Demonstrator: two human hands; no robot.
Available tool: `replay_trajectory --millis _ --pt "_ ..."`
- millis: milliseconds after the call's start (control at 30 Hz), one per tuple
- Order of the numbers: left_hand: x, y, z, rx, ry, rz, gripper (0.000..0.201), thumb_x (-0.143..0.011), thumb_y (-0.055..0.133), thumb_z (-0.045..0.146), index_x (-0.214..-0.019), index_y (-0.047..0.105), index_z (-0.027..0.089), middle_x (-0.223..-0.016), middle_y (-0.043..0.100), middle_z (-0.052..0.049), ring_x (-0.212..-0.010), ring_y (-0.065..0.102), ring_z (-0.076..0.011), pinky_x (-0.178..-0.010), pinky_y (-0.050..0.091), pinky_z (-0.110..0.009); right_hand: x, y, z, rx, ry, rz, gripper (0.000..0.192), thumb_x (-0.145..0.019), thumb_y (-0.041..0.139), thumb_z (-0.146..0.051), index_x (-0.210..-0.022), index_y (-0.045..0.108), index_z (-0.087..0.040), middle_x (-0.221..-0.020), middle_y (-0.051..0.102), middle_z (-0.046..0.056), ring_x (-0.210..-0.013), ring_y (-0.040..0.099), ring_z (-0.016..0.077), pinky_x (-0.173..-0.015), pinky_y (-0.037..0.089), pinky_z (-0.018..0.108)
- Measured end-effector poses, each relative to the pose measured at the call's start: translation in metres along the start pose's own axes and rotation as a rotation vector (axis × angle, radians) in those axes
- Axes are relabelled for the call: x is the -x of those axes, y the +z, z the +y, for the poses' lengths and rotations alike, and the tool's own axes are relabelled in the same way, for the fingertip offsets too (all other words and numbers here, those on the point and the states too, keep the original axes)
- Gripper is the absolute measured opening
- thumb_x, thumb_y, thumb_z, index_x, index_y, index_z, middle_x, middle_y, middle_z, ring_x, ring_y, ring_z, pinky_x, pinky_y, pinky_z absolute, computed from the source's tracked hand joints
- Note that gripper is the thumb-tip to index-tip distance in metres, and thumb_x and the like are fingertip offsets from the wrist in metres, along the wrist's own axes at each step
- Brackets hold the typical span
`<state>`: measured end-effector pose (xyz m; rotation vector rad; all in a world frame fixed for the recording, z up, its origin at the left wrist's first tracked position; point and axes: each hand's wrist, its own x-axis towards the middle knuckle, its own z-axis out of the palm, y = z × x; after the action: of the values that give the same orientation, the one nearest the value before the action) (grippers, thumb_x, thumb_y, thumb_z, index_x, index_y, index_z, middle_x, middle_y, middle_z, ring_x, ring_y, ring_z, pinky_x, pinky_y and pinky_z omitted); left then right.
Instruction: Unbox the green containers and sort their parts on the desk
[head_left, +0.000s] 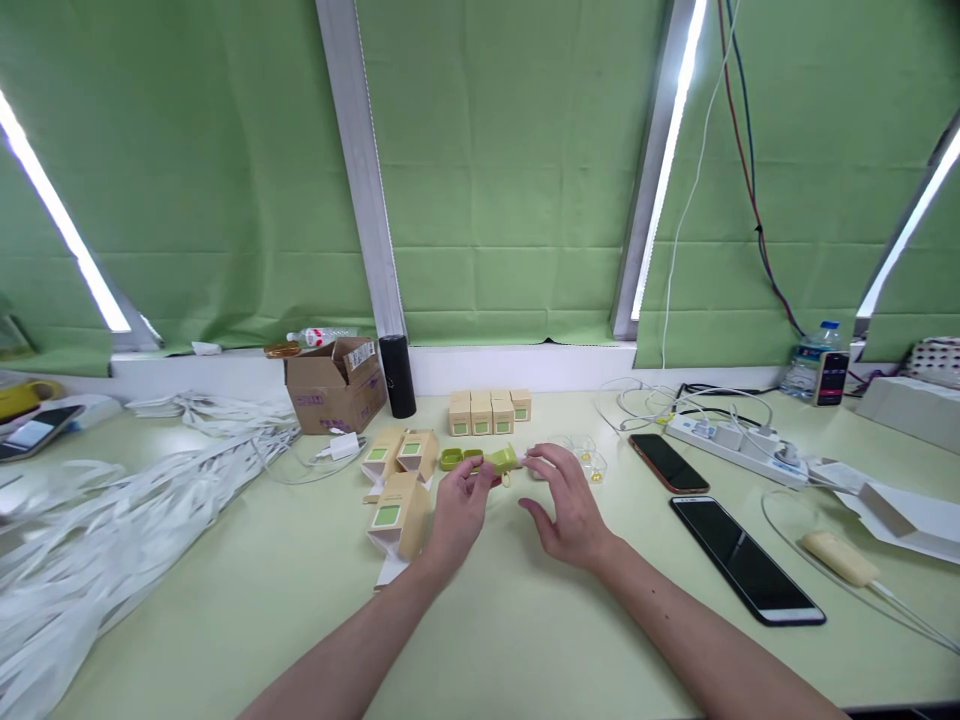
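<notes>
My left hand (459,510) pinches a small yellow-green silicone case (502,459), with a little ring hanging below it. My right hand (568,505) is just to the right of that case, thumb and fingers apart, its fingertips close to the case's end. Whether they touch it is hard to see. Another small green case (451,459), opened out, lies behind my left hand. Past my right hand sit several clear plastic pieces (592,465) with yellowish spots. Opened small kraft boxes (400,515) with green labels stand to the left of my left hand.
A row of closed kraft boxes (481,414) stands farther back. At left are a cardboard carton (330,395), a black cylinder (397,377) and a heap of white strips (165,500). To the right lie phones (746,560), a power strip (739,450) and loose cables.
</notes>
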<state>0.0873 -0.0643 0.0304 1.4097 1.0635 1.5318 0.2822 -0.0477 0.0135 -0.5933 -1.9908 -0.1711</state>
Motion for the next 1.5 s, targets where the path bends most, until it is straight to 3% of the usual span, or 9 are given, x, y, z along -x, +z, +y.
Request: replay_trajectory --millis 167,400,567,767,833,967,1100,1333,1500 --pt "0.004 0.004 0.009 0.12 -0.123 -0.013 0.057 -0.087 0.066 0.073 -0.081 0.064 0.017 -0.077 0.072 -0.006 -0.083 0.078 -0.0265 -0.084 0.067 -0.045 -0.001 0.004 -0.013 -0.012 -0.037 -0.077 0.077 -0.095 0.058 -0.016 -0.163 0.023 -0.025 -0.152 0.046 0.017 -0.145 0.042 0.0363 -0.116 0.044 0.064" --pt "0.011 0.011 0.013 0.139 -0.253 -0.119 0.066 -0.082 0.064 0.08 -0.078 0.067 0.014 -0.068 0.075 -0.01 -0.076 0.079 -0.03 -0.081 0.065 -0.045 -0.002 0.006 -0.012 -0.061 -0.002 -0.07 0.073 -0.097 0.056 -0.015 -0.162 0.024 -0.026 -0.15 0.049 0.017 -0.143 0.046 0.0359 -0.114 0.047 0.063" --pt "0.012 0.011 0.007 0.109 -0.207 -0.176 0.067 -0.084 0.061 0.08 -0.078 0.071 0.013 -0.072 0.076 -0.011 -0.077 0.078 -0.0274 -0.085 0.063 -0.043 0.0 0.008 -0.01 -0.134 0.057 -0.058 0.065 -0.098 0.052 -0.014 -0.158 0.032 -0.024 -0.146 0.05 0.018 -0.14 0.05 0.0346 -0.112 0.052 0.059" --pt "0.013 0.009 -0.002 -0.081 -0.085 -0.235 0.062 -0.098 0.047 0.069 -0.071 0.068 0.017 -0.068 0.074 -0.009 -0.069 0.073 -0.0231 -0.073 0.059 -0.036 0.003 0.011 -0.007 -0.193 0.121 -0.029 0.056 -0.101 0.05 -0.017 -0.155 0.037 -0.025 -0.142 0.054 0.017 -0.135 0.056 0.0322 -0.109 0.055 0.055" --pt "0.013 0.007 -0.002 -0.17 -0.022 -0.216 0.053 -0.1 0.048 0.062 -0.075 0.065 0.018 -0.067 0.072 -0.006 -0.066 0.071 -0.0211 -0.069 0.056 -0.033 0.004 0.011 -0.005 -0.213 0.143 0.003 0.055 -0.1 0.054 -0.02 -0.153 0.039 -0.026 -0.139 0.058 0.016 -0.133 0.058 0.0321 -0.107 0.056 0.054" --pt "0.012 0.002 0.001 -0.248 0.054 -0.131 0.022 -0.097 0.06 0.043 -0.103 0.06 0.022 -0.072 0.072 0.0 -0.068 0.071 -0.0196 -0.07 0.055 -0.032 0.004 0.011 -0.004 -0.242 0.174 0.02 0.053 -0.1 0.057 -0.022 -0.149 0.041 -0.026 -0.135 0.062 0.015 -0.126 0.061 0.0314 -0.098 0.06 0.05" --pt "0.014 0.002 0.003 -0.288 0.127 -0.114 0.022 -0.096 0.06 0.034 -0.116 0.059 0.023 -0.076 0.073 0.001 -0.072 0.072 -0.0183 -0.073 0.055 -0.031 0.004 0.011 -0.004 -0.245 0.19 0.015 0.052 -0.099 0.057 -0.022 -0.149 0.041 -0.027 -0.135 0.062 0.015 -0.123 0.062 0.0311 -0.095 0.06 0.049" --pt "0.015 0.003 0.004 -0.356 0.194 -0.095 0.023 -0.096 0.06 0.03 -0.117 0.065 0.023 -0.076 0.072 0.0 -0.07 0.071 -0.0176 -0.064 0.052 -0.028 0.005 0.01 -0.002 -0.25 0.187 -0.004 0.052 -0.099 0.058 -0.022 -0.148 0.042 -0.028 -0.135 0.062 0.014 -0.124 0.062 0.0302 -0.096 0.06 0.048" --pt "0.014 0.001 0.001 -0.383 0.238 -0.098 0.021 -0.096 0.059 0.028 -0.114 0.069 0.023 -0.078 0.073 -0.001 -0.07 0.072 -0.0171 -0.067 0.054 -0.028 0.005 0.009 -0.002 -0.257 0.174 -0.017 0.052 -0.1 0.058 -0.022 -0.149 0.042 -0.027 -0.134 0.062 0.014 -0.124 0.061 0.0304 -0.097 0.06 0.049"
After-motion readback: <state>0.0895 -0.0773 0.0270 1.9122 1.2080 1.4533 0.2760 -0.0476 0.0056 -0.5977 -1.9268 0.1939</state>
